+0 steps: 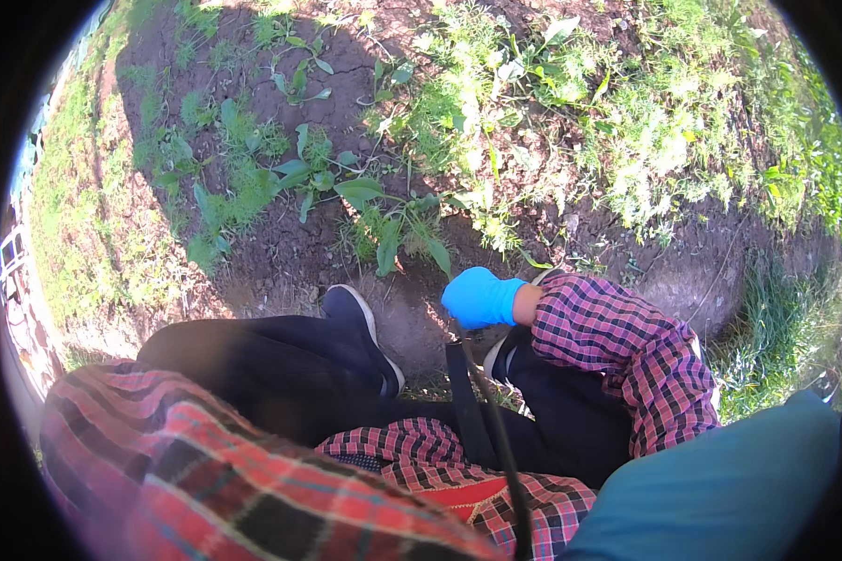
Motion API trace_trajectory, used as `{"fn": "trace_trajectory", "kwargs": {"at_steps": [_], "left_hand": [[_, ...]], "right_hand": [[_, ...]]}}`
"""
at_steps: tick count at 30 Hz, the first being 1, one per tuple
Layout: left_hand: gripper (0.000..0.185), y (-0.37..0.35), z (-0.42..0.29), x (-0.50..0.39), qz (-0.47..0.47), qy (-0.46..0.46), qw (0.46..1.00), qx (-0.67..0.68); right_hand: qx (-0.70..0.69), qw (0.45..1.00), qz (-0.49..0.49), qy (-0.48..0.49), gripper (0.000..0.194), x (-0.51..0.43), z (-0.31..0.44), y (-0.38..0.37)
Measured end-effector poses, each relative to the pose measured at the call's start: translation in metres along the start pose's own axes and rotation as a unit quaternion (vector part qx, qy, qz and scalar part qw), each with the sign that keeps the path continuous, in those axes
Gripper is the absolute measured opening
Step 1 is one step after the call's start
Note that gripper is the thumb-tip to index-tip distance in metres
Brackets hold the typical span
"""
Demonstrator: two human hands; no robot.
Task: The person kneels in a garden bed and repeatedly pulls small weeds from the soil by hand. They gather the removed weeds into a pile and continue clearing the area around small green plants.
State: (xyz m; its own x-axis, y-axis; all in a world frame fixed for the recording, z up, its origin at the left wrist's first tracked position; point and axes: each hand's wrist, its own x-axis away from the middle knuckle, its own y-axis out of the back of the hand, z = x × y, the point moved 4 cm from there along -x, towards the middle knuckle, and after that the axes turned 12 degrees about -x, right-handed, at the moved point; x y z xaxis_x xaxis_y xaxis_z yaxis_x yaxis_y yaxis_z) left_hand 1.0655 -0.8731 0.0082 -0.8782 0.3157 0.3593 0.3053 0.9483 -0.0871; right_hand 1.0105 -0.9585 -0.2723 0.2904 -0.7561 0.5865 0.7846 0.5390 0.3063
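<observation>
My right hand, in a blue glove, is low over the soil between and just ahead of my shoes. Its back faces me and its fingers look curled, but their tips are hidden, so I cannot tell whether it grips anything. A long leaf of a broad-leaved green plant reaches to the hand's upper left edge. Below the hand, a black strap and a thin dark cable run down towards me. My left hand is out of view. Before me grow broad-leaved plants among feathery, fine-leaved seedlings.
My dark shoes stand at the edge of the planted soil. Grass grows at the right. Checked cloth fills the lower left, and teal cloth the lower right. A shadow covers the upper left soil.
</observation>
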Motion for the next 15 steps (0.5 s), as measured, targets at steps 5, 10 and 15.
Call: {"fn": "trace_trajectory", "kwargs": {"at_steps": [5, 10, 15], "left_hand": [[0.043, -0.017, -0.002, -0.009, 0.012, -0.08, 0.991, -0.107], [0.039, -0.039, -0.028, -0.006, -0.045, -0.203, 0.927, -0.312], [0.033, 0.03, 0.025, -0.027, -0.024, 0.135, 0.99, 0.042]], "right_hand": [[-0.051, 0.998, 0.007, -0.044, 0.034, 0.017, -0.012, -0.005], [-0.05, 0.996, -0.075, 0.013, 0.017, 0.014, -0.012, -0.012], [-0.08, 0.966, -0.235, 0.073, 0.015, 0.004, -0.048, -0.036]]}}
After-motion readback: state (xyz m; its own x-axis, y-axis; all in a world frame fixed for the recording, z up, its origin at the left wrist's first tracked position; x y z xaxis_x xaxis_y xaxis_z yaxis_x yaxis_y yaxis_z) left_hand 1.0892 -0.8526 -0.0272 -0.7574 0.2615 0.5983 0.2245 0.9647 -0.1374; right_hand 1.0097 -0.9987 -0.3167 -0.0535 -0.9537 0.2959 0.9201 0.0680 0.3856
